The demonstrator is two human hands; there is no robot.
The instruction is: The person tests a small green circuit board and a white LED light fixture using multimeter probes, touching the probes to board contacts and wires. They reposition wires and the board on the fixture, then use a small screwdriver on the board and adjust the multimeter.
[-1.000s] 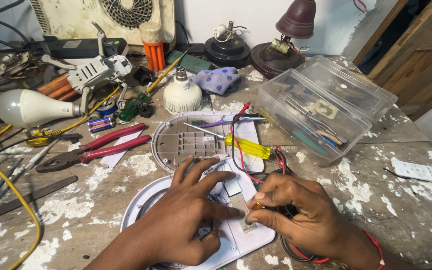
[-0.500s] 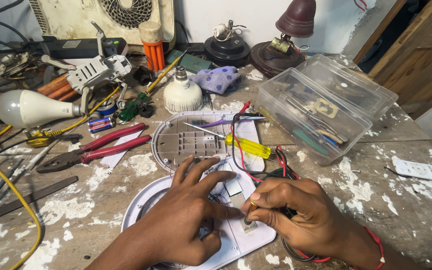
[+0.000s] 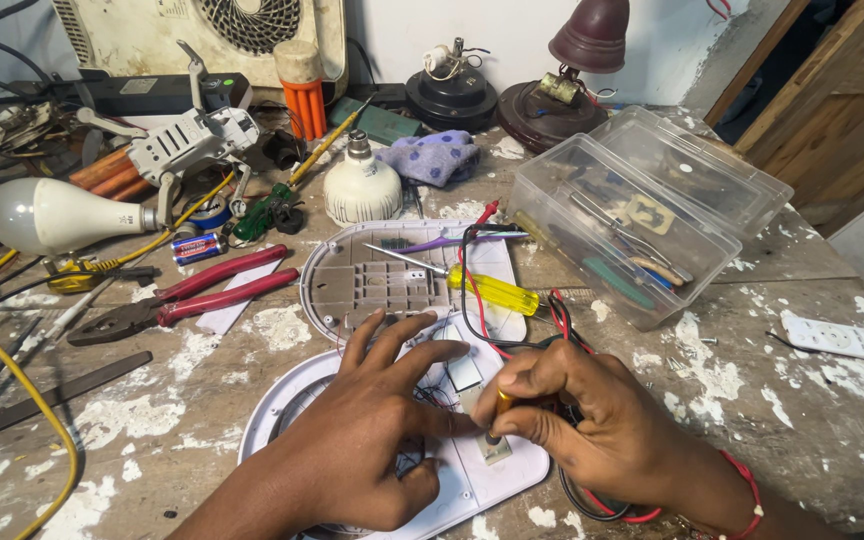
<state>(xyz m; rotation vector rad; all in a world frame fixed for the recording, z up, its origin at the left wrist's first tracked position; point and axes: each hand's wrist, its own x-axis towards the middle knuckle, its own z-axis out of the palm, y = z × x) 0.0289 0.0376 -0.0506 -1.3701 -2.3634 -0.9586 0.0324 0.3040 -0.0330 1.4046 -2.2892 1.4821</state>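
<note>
We are pressing our left hand (image 3: 367, 440), fingers spread and holding nothing, flat on the white round housing (image 3: 472, 480) lying nearest us on the paint-flecked table (image 3: 812, 420). Our right hand (image 3: 582, 420) is gripping a small amber-handled tool (image 3: 500, 415), its tip touching a little white part on the housing. Red and black wires (image 3: 477, 300) are looping past that hand. Just beyond, a yellow screwdriver (image 3: 472, 285) is lying across a grey back plate (image 3: 372, 280). Red pliers (image 3: 187, 295) are resting to the left, a clear plastic box (image 3: 642, 210) to the right.
</note>
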